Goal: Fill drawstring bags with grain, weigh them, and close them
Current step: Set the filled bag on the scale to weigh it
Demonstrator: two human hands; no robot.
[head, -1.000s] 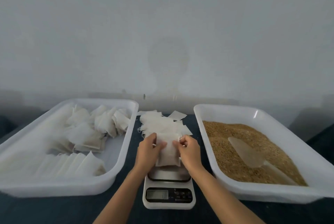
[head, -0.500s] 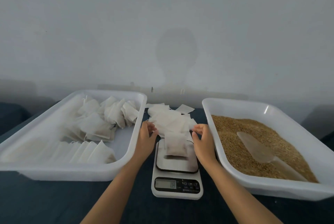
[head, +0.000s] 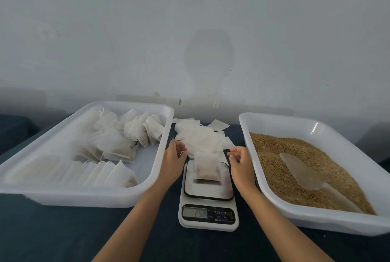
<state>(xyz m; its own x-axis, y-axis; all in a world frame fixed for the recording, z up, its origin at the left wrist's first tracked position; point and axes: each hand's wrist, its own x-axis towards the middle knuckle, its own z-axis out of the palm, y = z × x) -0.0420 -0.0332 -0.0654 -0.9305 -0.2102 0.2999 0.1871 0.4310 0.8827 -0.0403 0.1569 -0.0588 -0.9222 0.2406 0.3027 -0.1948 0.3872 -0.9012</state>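
A filled drawstring bag (head: 207, 166) lies flat on the platform of a white digital kitchen scale (head: 208, 198), directly between the person's two hands and touched by neither. The left hand (head: 174, 161) hovers just beside the scale's left edge, its fingers loosely curled and holding nothing that can be made out; a thin bit of string seems to hang near its fingertips, though whether it is pinched cannot be told. The right hand (head: 240, 164) hovers just beside the scale's right edge, fingers relaxed and slightly spread, empty. The scale's display (head: 195, 212), nearer the person than both hands, shows lit digits too blurred to read.

Beyond the hands, a loose pile of empty bags (head: 200, 137) rests on the dark table (head: 63, 234). Outward of the left hand stands a white tray (head: 84, 195) holding filled bags (head: 118, 143), some heaped, some lined in a row. Outward of the right hand stands a second white tray (head: 316, 218) of brown grain (head: 274, 156), with a translucent scoop (head: 304, 172) lying on the grain.
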